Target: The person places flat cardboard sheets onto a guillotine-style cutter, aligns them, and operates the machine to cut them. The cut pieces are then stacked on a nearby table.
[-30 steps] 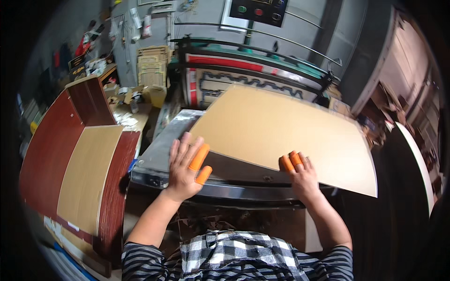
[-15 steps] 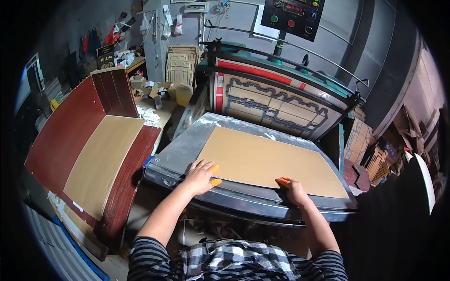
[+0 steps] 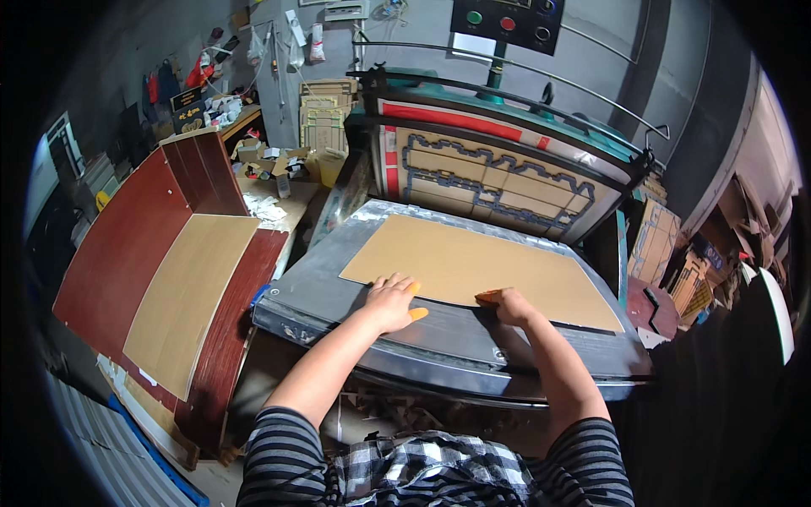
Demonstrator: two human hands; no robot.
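Note:
A flat tan cardboard sheet [image 3: 473,258] lies on the grey metal bed [image 3: 338,308] of a press. My left hand [image 3: 391,304] rests open at the sheet's near left edge, fingers spread, with orange covers on the thumb and a finger. Further right, my right hand [image 3: 509,306] is closed at the near edge, its orange-covered fingertips pinching the sheet there. Behind the sheet stands the raised platen, bearing a wooden die board [image 3: 498,182] with dark foam lines.
To my left, a dark red wooden stand [image 3: 118,245] holds another stack of tan sheets [image 3: 190,296]. A control panel [image 3: 507,24] hangs above the press. Wooden die boards [image 3: 325,118] lean at the back wall; another board [image 3: 653,241] stands at the right. Cardboard scraps [image 3: 756,215] pile up far right.
The cardboard sheet has slid away from me across the bed, toward the raised platen. Both hands have moved forward with it, and my left hand is now further right along its edge.

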